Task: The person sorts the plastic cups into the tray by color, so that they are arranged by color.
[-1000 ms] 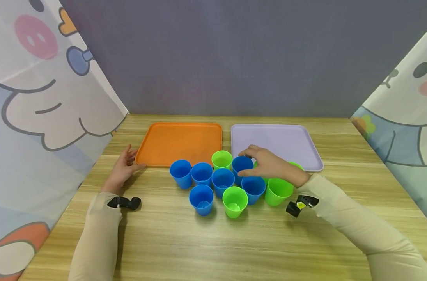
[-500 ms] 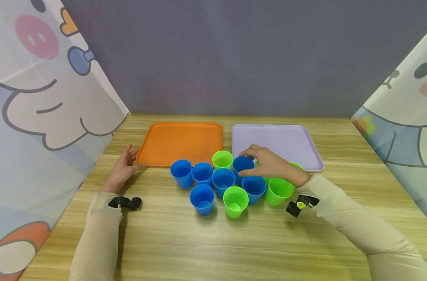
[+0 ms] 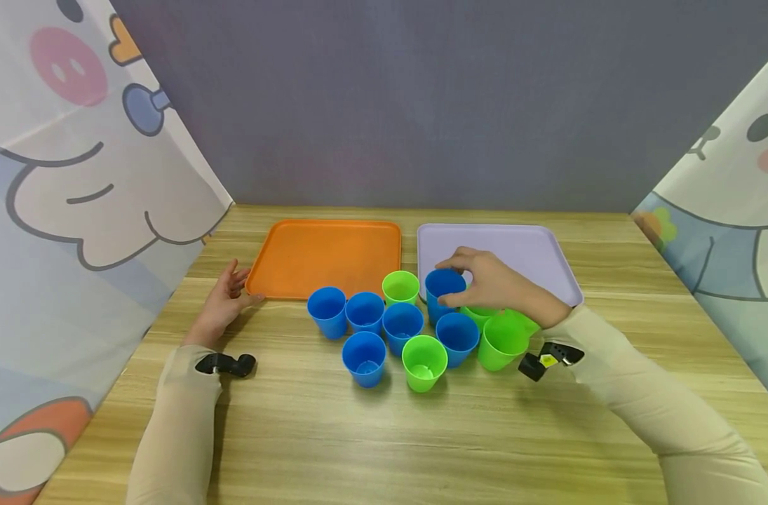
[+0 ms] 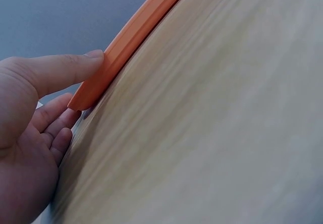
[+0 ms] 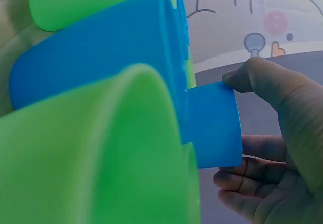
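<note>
My right hand (image 3: 494, 282) pinches a blue cup (image 3: 439, 284) by its rim, thumb on the near side and fingers on the far side. This cup rises above its neighbours and overlaps the near edge of the lavender tray (image 3: 548, 252). In the right wrist view the held blue cup (image 5: 214, 128) shows behind a large green cup (image 5: 65, 153) and another blue cup (image 5: 101, 47). At the near left corner of the orange tray (image 3: 327, 256) rests my left hand (image 3: 218, 305). Its thumb touches the tray's rim (image 4: 126, 40), with the other fingers loose beside the corner.
Several more cups stand upright in a close group: blue ones (image 3: 363, 368) and green ones (image 3: 423, 372), one green cup (image 3: 400, 284) near the orange tray. Some green cups on the right lie partly hidden under my right hand. A grey panel (image 3: 384, 105) rises behind the wooden table (image 3: 358, 449).
My right hand has lifted the blue cup up and slightly right, out of the group; green cups behind it show more. The left hand and the trays stay in place.
</note>
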